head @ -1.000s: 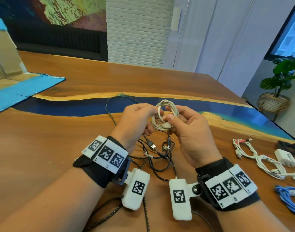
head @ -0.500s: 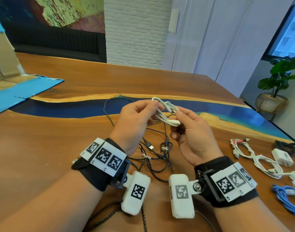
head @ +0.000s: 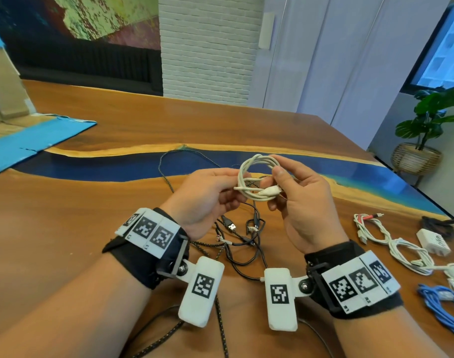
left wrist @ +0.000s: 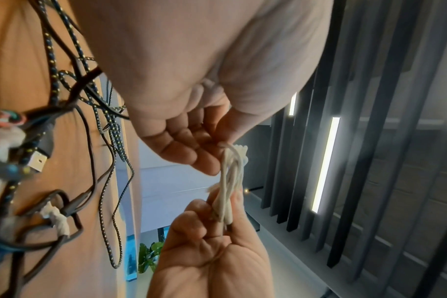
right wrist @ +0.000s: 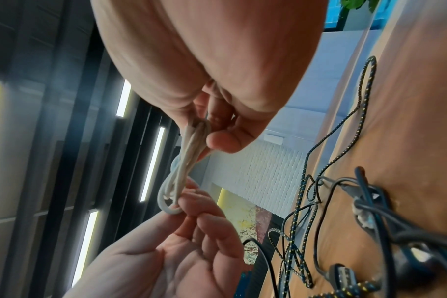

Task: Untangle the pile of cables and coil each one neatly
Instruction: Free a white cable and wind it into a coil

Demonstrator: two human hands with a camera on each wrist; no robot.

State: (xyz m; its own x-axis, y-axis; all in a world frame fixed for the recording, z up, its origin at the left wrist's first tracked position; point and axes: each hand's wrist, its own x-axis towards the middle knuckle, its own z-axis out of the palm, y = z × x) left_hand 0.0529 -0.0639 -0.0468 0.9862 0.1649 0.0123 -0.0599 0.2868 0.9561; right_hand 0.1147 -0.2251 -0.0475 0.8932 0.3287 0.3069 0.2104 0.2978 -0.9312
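- At the far left we saw a blue-edged cardboard sheet (head: 27,140) lying on the wooden table (head: 66,228).
- Our left hand (head: 205,200) pinched the left side of the coiled white cable (head: 257,177), held up above the table.
- Below the coil, a tangle of black and braided cables (head: 241,241) lay on the table between our wrists.
- Our right hand (head: 303,200) pinched the coil's right side, thumb on top, with a white plug at its fingertips.
- Further right, coiled white cables (head: 401,246), a white charger (head: 433,241) and a blue cable (head: 442,306) rested on the table, well apart from the tangle.
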